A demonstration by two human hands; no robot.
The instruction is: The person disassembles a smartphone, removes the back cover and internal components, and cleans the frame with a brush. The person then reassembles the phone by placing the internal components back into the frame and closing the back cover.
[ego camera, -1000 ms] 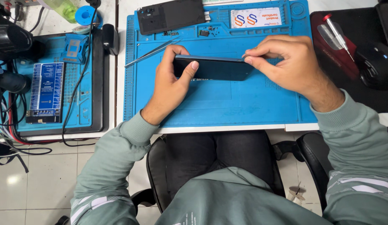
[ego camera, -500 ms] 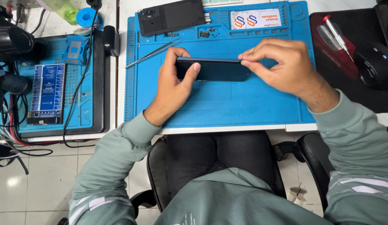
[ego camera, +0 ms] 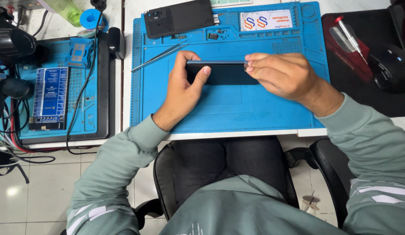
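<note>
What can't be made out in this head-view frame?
- Dark phone: its ends are covered by the left hand and right hand.
- Small parts on the blue mat: too small to identify.
- Black mouse: cut off by the right edge.

The left hand [ego camera: 183,89] grips the left end of a dark phone [ego camera: 224,73], thumb lying across its face. The right hand [ego camera: 283,75] pinches the phone's right end from above, fingertips [ego camera: 250,65] on its upper edge. Under both hands lies a blue work mat [ego camera: 237,111]. Just beyond the left hand lie metal tweezers [ego camera: 159,56], and farther beyond them a black back cover [ego camera: 178,17]. To the right of the right hand sits a screwdriver [ego camera: 350,39] on a red case [ego camera: 348,54].
</note>
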